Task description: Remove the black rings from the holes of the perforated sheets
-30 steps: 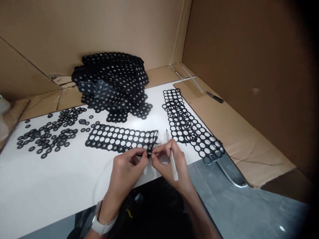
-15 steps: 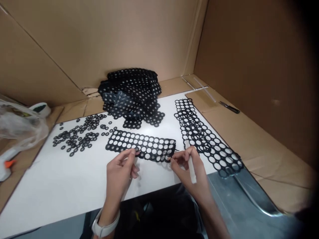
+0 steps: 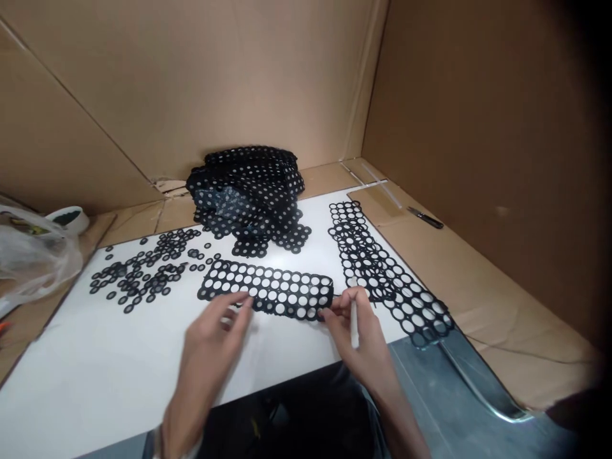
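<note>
A black sheet of joined rings [image 3: 275, 285] lies on the white board in front of me, with rows of round holes. My left hand [image 3: 215, 338] is at its front edge, thumb and forefinger closed together. Whatever lies between those fingertips is too small to make out. At the sheet's right front corner, my right hand [image 3: 356, 328] has its thumb and fingertips against the edge. A slim white stick [image 3: 354, 325] is held in that same hand, pointing back toward the wrist. Many loose small black rings [image 3: 155, 290] are scattered to the left of the sheet.
Behind, a heap of black dotted sheets [image 3: 248, 185] leans near the cardboard wall. More open ring sheets [image 3: 392, 280] overlap along the board's right side. A dark-handled cutter [image 3: 425, 218] lies on the cardboard at right. A plastic bag [image 3: 43, 261] and a white bowl [image 3: 79, 223] are at left.
My left hand has shifted left along the sheet's front edge and come a little nearer to me. The right hand stays at the corner with the stick. The view has tilted slightly.
</note>
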`<control>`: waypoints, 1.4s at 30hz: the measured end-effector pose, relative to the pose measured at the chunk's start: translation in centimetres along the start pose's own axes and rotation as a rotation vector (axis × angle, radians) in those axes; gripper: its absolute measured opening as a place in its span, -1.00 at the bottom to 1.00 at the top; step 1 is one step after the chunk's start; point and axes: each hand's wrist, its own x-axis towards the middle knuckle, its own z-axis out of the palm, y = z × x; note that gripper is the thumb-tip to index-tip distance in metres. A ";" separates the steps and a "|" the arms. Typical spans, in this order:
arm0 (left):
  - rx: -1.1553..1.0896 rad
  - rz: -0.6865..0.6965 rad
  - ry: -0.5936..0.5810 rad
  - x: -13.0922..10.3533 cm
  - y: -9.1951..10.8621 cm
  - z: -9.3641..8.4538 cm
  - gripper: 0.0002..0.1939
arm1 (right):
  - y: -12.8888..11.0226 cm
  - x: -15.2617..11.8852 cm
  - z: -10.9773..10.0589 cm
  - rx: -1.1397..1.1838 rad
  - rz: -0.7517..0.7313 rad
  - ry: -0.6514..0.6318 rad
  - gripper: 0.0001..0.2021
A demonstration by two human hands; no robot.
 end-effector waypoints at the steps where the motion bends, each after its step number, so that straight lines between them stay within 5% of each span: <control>1: -0.010 0.077 -0.048 -0.6 0.7 1.3 -0.70 | 0.0 0.1 0.1 -0.005 0.022 0.001 -0.67; 5: 0.037 0.368 -0.063 -1.5 2.0 4.5 -0.73 | 0.4 0.2 0.0 -0.039 0.054 -0.003 -0.58; 11: 0.129 0.590 -0.050 -0.6 3.0 5.0 -0.60 | 0.1 0.4 -0.1 0.129 0.035 0.014 -0.63; 15: 0.207 0.672 0.000 -0.3 3.5 5.8 -0.65 | -1.4 0.7 0.2 0.231 0.041 0.056 -0.58; 18: 0.221 0.704 0.062 -0.4 3.4 6.1 -0.68 | -1.9 0.7 -0.9 0.074 0.018 0.103 -0.56; 24: 0.233 0.688 0.179 -0.8 3.0 5.7 -0.59 | -3.1 -0.4 -3.4 -0.220 -0.008 0.426 -0.49; 29: 0.231 0.652 0.175 -1.4 3.1 5.9 -0.61 | -4.3 -1.5 -0.3 -0.209 -0.013 0.108 -0.55; 33: 0.226 0.646 0.181 -2.1 3.0 5.9 -0.61 | -3.0 -1.2 2.1 -0.292 0.005 -0.103 -0.68; 38: 0.161 0.584 0.140 -2.9 2.3 5.9 -0.57 | -1.1 -1.0 2.7 -0.244 -0.066 -0.231 -0.77; 42: 0.026 0.541 -0.016 -3.1 2.0 4.8 -0.53 | -0.9 -1.0 2.5 -0.104 -0.090 -0.243 -0.70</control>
